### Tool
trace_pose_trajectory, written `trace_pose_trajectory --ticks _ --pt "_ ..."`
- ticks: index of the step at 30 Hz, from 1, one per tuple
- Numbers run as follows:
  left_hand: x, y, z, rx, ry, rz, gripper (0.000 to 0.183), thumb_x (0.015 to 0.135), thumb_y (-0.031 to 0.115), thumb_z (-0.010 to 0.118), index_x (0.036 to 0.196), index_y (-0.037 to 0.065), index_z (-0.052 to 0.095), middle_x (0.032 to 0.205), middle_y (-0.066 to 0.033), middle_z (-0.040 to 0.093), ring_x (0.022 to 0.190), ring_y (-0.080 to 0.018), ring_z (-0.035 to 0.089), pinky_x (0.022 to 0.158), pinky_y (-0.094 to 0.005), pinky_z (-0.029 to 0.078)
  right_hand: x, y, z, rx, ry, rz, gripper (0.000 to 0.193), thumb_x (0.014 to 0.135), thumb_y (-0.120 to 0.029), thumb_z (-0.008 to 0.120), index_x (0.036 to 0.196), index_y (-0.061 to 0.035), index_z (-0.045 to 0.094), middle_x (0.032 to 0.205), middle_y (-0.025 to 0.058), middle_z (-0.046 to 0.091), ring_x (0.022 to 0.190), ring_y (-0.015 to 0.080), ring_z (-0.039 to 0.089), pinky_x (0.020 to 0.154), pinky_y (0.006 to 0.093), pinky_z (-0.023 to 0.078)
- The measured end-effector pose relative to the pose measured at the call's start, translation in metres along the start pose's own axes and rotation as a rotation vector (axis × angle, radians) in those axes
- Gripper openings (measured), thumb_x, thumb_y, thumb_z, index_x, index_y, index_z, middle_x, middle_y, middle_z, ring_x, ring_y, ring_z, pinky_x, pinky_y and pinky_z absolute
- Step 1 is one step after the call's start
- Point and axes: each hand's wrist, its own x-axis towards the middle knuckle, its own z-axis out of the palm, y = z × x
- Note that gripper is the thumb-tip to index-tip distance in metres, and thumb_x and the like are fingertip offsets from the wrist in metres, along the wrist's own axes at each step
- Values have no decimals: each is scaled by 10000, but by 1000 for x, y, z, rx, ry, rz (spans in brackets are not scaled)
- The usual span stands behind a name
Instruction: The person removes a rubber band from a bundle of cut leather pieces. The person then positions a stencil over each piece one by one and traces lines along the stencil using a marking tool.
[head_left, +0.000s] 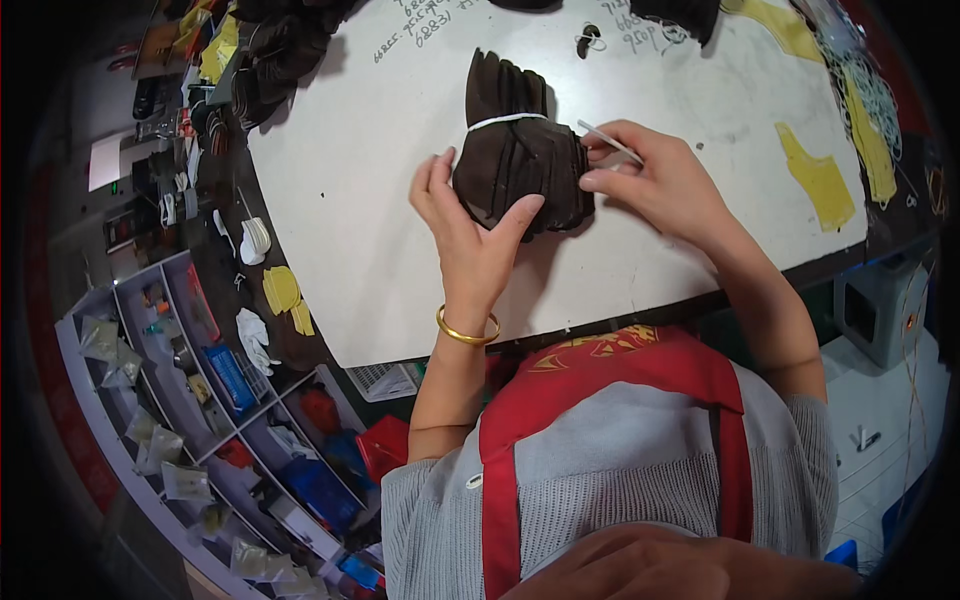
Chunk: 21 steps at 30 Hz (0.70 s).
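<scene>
A bundle of dark brown cut pieces, apparently cloth or leather, stands on the white tabletop. A white band cinches it near its top, so the layers fan out above and below. My left hand, with a gold bangle at the wrist, steadies the bundle, thumb across its near face and fingers along its left side. Between the fingers of my right hand is a thin silver-grey pen-like stick, its tip pointing up and left. That hand's fingertips are at the bundle's right edge.
More dark bundles lie at the far left, another at the far right. A yellow cut piece rests on the right, near pale tangled cords. Left of the table is a compartmented tray with small bags.
</scene>
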Motion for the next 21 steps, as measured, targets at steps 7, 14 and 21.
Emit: trace_pose_trajectory --ticks 7,14,21 --pt "-17 7 8 226 39 271 986 724 218 900 1476 -10 305 1428 -211 326 1362 -384 356 1136 -459 369 -14 8 16 8 61 12 488 816 -111 821 1260 -14 644 1078 69 700 668 40 533 676 227 499" --pt "-14 7 10 233 41 257 984 723 211 892 1471 -15 293 1421 -208 313 1362 -385 344 1135 -459 368 -14 12 18 -48 83 -16 509 813 -122 823 1274 -16 634 1110 75 706 670 42 551 688 232 500" --pt "-15 1 7 233 77 288 979 717 236 906 1463 -7 321 1422 -197 316 1341 -351 382 1117 -449 393 -11 13 15 -10 39 7 655 788 -351 834 1307 -11 623 1168 156 729 867 221 714 822 347 556"
